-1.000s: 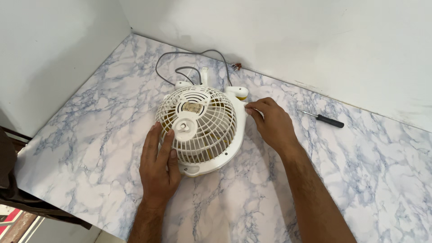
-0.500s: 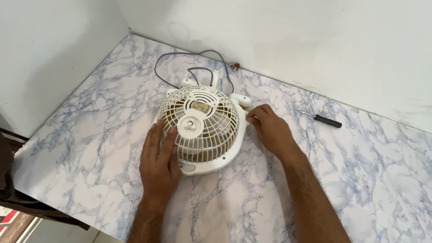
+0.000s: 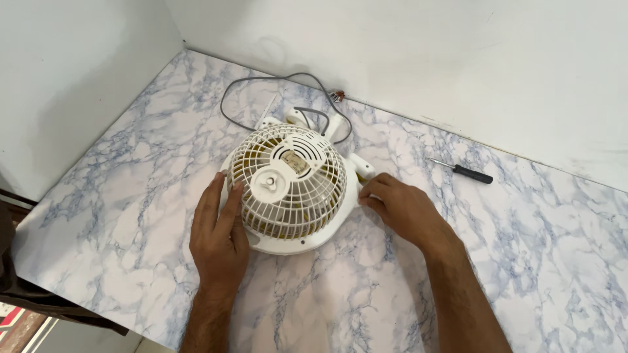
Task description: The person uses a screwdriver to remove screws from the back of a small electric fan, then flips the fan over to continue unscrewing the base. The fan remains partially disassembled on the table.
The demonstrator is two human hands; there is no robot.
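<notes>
my left hand lies flat and open against the left rim of the white fan, my right hand pinching its right edge; the fan sits between them, face-down toward the table's far edge.

A marble-patterned blue-white countertop fills a corner; plain white walls rise behind and left of it.

Left hand flat, fingers extended; right hand seemingly curled, fingertips pinching.
</notes>
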